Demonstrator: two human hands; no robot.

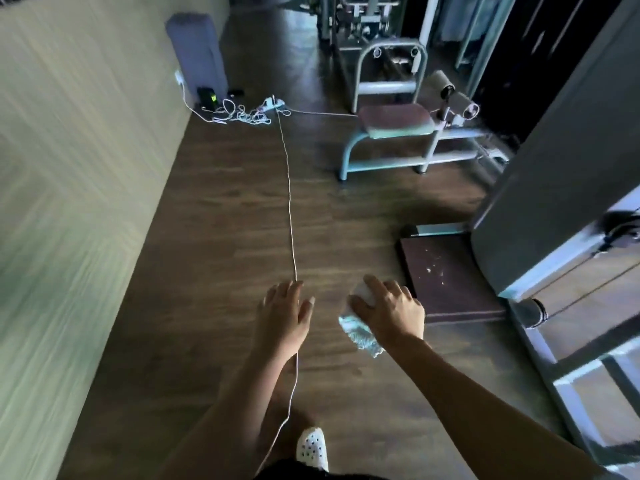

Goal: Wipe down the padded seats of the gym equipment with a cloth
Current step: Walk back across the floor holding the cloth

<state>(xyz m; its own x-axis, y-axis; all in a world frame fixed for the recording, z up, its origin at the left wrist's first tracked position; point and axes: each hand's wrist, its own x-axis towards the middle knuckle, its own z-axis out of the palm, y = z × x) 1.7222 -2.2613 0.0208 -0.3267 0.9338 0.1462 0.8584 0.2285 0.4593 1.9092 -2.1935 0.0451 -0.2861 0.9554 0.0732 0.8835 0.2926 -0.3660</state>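
**Cloth in hand, no pad touched yet; cord across the walkway**

Room: dim gym, dark wood-look floor [214,237], pale wall [69,168] down the left of the frame, smeared by blur. Upper right: a pale-framed bench with a padded seat [394,121] and two roller pads [453,97] beside it. Lower right: a dark brown pad [446,275] with pale specks, at the foot of a grey machine frame [554,150]; seat or footplate, cannot tell.

Hands: both are held out low over the floor at lower centre. Right hand [391,306] has its fingers curled round a bunched pale cloth [360,329], whose loose end hangs below the palm. Left hand [287,313] is empty, with its fingers relaxed and slightly spread. The cloth is just left of the brown pad and apart from it, well apart from the bench seat.

Judgement: an approach step; wiping has not begun on either pad.

Risks:
- A white cord [289,202] runs from a power strip [273,103] at upper centre straight down the frame, passing beside a white perforated slipper [311,445]. A foot catching it would likely drag the strip and the tangle of leads beside it, or cause a trip.
- The hanging cloth end could brush the floor and carry grit onto a seat.
- The specks may smear rather than lift if the cloth is dry; cannot tell from here.
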